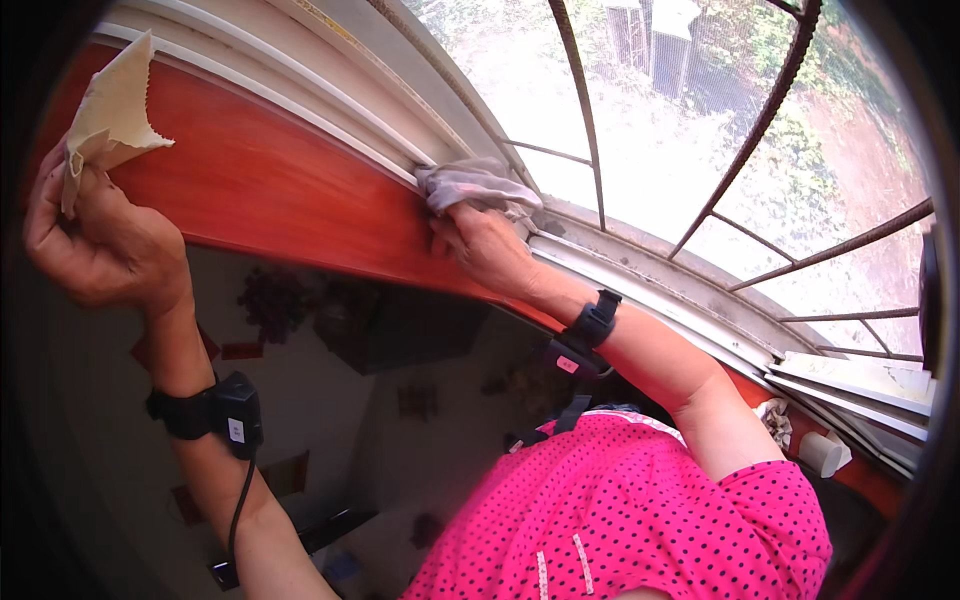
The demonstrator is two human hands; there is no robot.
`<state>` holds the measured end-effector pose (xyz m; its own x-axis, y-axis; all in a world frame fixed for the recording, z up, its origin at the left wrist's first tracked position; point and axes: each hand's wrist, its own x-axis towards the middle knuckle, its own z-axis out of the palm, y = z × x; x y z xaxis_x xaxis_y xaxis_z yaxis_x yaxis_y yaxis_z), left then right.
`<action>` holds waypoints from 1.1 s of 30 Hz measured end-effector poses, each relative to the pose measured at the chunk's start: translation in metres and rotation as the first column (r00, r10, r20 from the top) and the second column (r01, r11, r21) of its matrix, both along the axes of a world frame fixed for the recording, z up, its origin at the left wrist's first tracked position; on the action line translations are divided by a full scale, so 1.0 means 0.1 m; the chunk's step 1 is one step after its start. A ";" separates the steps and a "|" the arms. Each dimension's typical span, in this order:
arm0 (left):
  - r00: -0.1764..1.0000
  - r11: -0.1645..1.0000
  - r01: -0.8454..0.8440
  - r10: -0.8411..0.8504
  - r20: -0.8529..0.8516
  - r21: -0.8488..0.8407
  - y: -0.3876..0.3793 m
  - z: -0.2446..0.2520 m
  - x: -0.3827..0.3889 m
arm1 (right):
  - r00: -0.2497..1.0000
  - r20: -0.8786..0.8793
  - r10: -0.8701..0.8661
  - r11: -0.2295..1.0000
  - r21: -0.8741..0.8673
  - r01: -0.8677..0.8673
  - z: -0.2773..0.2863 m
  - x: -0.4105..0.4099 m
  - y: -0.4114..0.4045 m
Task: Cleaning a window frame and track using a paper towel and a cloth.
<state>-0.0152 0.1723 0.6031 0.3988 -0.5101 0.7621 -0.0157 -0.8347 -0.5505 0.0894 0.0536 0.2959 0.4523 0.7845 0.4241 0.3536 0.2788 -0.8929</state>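
Observation:
My left hand (112,232) is raised at the far left, over the red window sill. It pinches a folded piece of cream paper (120,105) with a jagged, serrated edge. My right hand (484,247) grips a bunched greyish cloth (476,184) and presses it on the white window track (292,116), where the track borders the sill. Under and beside both hands runs the glossy red window sill (285,187). Part of the track is hidden by the cloth and my right forearm.
Rusty metal bars (750,142) stand outside the window. At the right are a white window frame (855,386), crumpled paper (776,421) and a white roll (821,454). Each wrist wears a black strapped device, the left one (236,412) with a cable. Dark room contents lie below the sill.

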 end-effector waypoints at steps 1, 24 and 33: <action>1.000 1.000 -0.006 0.006 0.009 0.010 0.00 -0.01 0.01 | 0.986 0.087 -0.143 0.972 -0.174 0.157 -0.27 -0.08 -0.05; 0.998 1.000 -0.006 0.006 -0.055 0.014 0.07 0.05 -0.03 | 0.820 -0.298 0.488 0.849 0.381 -0.367 1.26 0.08 0.07; 0.992 0.992 -0.125 0.125 -0.003 -0.003 -0.31 -0.11 0.01 | 0.879 -0.310 0.363 0.931 0.164 -0.327 1.07 0.26 0.10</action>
